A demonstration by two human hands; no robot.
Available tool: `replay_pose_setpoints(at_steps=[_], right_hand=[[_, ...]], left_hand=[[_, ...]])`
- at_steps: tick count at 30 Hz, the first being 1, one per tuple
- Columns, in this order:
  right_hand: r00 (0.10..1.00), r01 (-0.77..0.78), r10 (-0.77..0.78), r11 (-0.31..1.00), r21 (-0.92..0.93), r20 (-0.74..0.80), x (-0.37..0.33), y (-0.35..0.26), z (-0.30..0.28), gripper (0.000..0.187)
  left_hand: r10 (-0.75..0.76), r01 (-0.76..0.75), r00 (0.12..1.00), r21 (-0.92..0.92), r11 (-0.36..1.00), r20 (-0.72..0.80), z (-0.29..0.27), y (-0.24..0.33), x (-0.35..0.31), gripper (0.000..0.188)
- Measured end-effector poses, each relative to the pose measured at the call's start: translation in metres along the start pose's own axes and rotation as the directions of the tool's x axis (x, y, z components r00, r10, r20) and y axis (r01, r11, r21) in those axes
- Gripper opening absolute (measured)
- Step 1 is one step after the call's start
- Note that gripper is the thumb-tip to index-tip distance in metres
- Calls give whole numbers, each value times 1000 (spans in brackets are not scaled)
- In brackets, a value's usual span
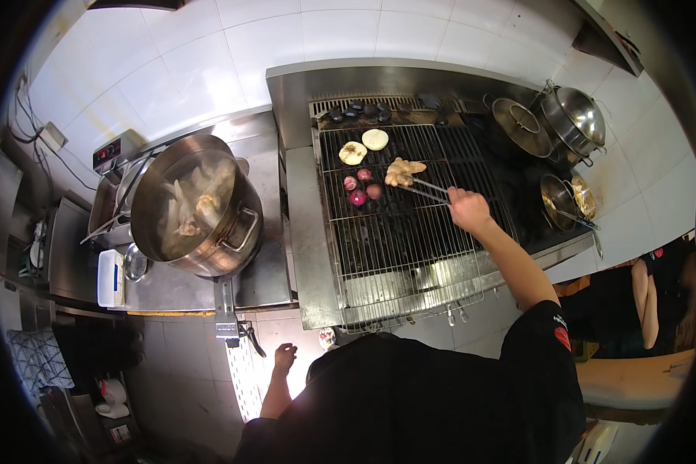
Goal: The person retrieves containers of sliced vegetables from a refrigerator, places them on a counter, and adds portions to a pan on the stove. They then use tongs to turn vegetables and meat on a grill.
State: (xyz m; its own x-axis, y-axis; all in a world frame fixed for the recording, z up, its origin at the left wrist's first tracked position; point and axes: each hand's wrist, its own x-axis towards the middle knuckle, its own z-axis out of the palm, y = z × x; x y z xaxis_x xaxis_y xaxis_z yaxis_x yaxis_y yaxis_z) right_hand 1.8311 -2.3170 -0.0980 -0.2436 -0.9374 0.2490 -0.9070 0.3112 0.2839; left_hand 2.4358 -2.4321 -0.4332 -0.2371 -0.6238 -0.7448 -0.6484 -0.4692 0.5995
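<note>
My right hand (469, 209) is closed around the handle end of metal tongs (433, 190). The tips of the tongs touch a knobbly piece of ginger (404, 172) on the wire grill rack (394, 251). To its left lie several small red onions (358, 198), some with browned skin. Farther back are two pale, round cut pieces, one charred (353, 153) and the other light (375, 139). Low beside my body, away from the grill, my left hand (285, 356) has loosely bent fingers, with nothing visible in it.
A big steel stockpot (243, 236) holding bones steams on the left counter. Lidded pots (574, 116) and a pan (555, 203) stand right of the grill. A white container (110, 280) sits at the counter edge. Another person's arm (644, 303) shows at far right.
</note>
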Motion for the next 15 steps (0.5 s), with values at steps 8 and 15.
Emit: replay_pose_setpoints(at_steps=[8, 15], right_hand=[[779, -585, 370, 139, 799, 506, -6, 16, -11, 23], [542, -649, 36, -616, 445, 840, -36, 2, 41, 31]], left_hand=[[-104, 104, 995, -38, 994, -2, 14, 8, -20, 37], [499, -761, 572, 648, 27, 651, 4, -110, -7, 27]])
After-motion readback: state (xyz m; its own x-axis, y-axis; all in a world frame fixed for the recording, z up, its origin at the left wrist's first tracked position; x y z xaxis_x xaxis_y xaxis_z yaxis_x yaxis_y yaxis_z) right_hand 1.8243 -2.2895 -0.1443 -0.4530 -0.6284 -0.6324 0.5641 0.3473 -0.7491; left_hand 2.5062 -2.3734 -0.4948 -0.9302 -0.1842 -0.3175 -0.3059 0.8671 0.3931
